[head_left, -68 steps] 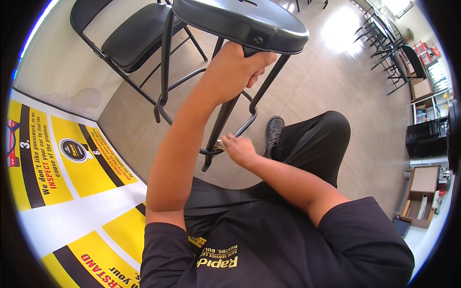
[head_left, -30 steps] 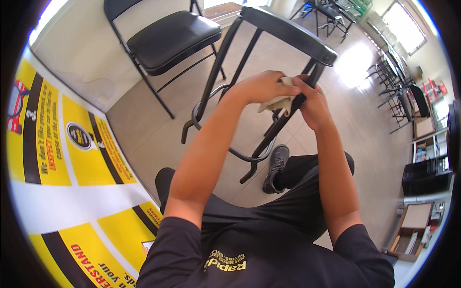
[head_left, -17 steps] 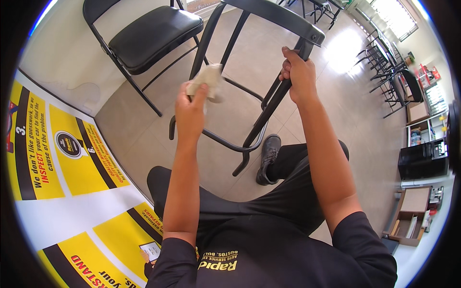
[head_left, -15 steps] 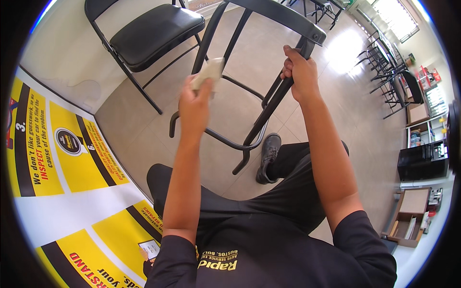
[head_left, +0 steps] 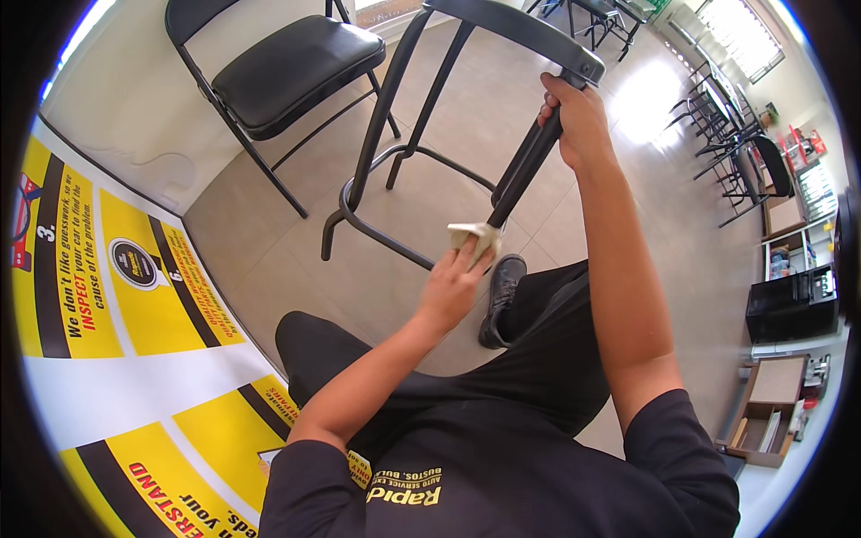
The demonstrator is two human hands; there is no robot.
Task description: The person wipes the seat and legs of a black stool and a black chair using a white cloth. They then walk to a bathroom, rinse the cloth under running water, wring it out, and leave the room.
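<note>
A black metal stool frame (head_left: 365, 148) stands before me, with a curved top piece, several long legs and a ring low down joining them. My right hand (head_left: 578, 121) is closed around the upper part of its nearest leg, just below the bolted corner. Lower on that same leg, my left hand (head_left: 453, 289) presses a cream-coloured cloth (head_left: 473, 237) against the metal. The cloth and hand hide the leg's foot and part of the ring.
To the left is a black folding chair (head_left: 296, 67) by the wall. A yellow and white printed panel (head_left: 134, 386) runs along my left side. My shoe (head_left: 504, 300) is close to the stool. More chairs (head_left: 740, 175) and a shelf with a black box-shaped appliance (head_left: 789, 305) are on the right.
My left hand has brought the cloth rightward and down, from beside the far-left leg onto the lower part of the near leg. My right hand keeps its grip, with the stool slightly shifted.
</note>
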